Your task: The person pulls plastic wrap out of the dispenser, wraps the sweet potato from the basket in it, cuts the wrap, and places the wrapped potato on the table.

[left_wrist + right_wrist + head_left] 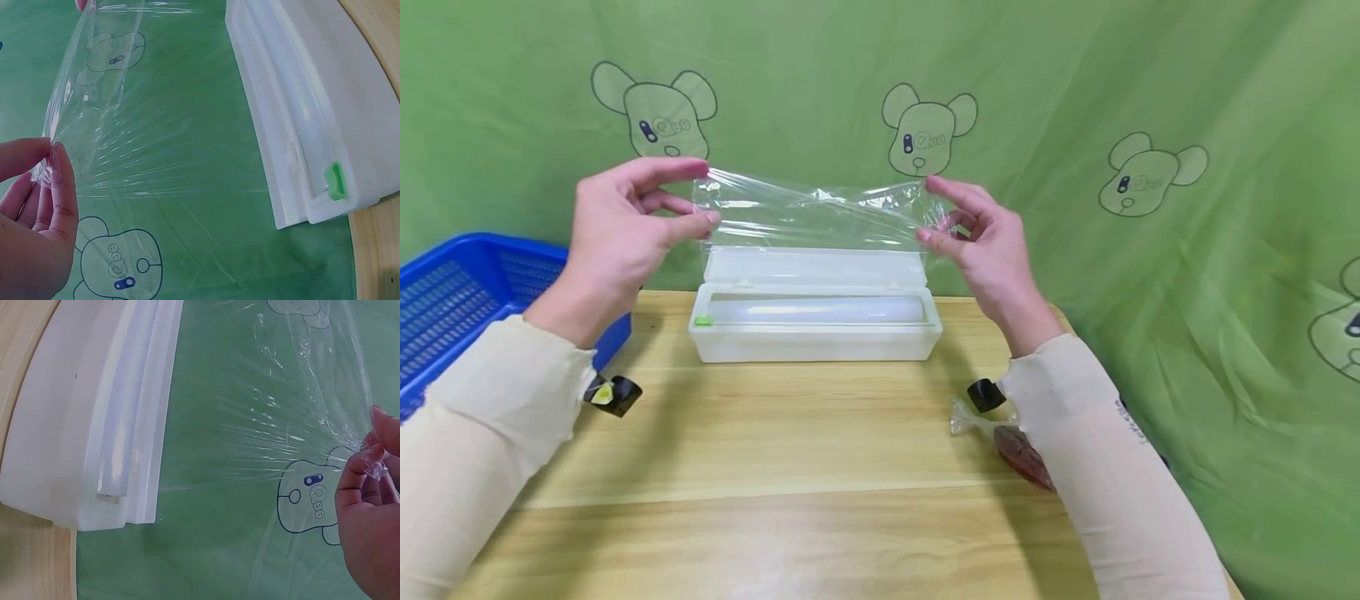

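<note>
A sheet of clear plastic wrap (805, 212) is stretched between both hands above a white wrap box (816, 342). My left hand (625, 221) pinches its left edge between thumb and fingers; the pinch shows in the left wrist view, where the wrap (94, 94) fans out toward the box. My right hand (988, 246) pinches the other end, bunched at the fingertips in the right wrist view. The box lid (816, 267) stands raised at the back. Inside lies the roll of wrap (820, 310), with a green slider (703, 321) at the box's left front edge.
A blue plastic basket (482, 242) stands at the left of the wooden table (760, 450). A dark red item in a clear knotted bag (1022, 454) lies beside the right forearm, partly hidden by the sleeve. Behind the table hangs a green curtain (805, 50) with bear-head outlines.
</note>
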Motion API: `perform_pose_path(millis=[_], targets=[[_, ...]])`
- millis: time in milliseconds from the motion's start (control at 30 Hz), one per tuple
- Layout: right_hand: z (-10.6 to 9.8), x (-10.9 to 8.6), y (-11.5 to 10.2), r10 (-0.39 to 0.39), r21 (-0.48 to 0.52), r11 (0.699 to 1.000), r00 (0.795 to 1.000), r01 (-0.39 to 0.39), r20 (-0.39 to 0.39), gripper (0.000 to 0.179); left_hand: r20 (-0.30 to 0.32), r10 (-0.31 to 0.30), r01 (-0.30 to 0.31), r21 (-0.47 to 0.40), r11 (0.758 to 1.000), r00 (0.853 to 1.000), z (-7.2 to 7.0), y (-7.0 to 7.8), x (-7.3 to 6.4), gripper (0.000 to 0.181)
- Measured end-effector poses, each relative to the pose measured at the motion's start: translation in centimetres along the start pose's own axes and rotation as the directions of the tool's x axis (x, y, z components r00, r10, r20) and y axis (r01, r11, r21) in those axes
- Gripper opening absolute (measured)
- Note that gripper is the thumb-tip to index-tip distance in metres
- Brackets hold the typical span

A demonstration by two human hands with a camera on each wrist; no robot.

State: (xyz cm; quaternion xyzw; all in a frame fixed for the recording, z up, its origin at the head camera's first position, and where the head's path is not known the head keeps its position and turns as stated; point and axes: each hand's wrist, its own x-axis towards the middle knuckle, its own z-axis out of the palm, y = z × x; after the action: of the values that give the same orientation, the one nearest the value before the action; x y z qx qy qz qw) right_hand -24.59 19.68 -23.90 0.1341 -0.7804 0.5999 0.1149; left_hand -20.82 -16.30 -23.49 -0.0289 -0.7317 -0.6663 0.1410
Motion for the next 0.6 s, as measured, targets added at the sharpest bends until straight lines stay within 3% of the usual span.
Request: perform_pose_path(millis=[600], targets=[[-0.18,-0.24,-0.88,-0.022,0.03,0.999,1.0,0.022,-0.012,0.064,-0.008,-0.009,0.009,-0.059,0.998,1.0,-0.31,0.81,-0.13,0.057]])
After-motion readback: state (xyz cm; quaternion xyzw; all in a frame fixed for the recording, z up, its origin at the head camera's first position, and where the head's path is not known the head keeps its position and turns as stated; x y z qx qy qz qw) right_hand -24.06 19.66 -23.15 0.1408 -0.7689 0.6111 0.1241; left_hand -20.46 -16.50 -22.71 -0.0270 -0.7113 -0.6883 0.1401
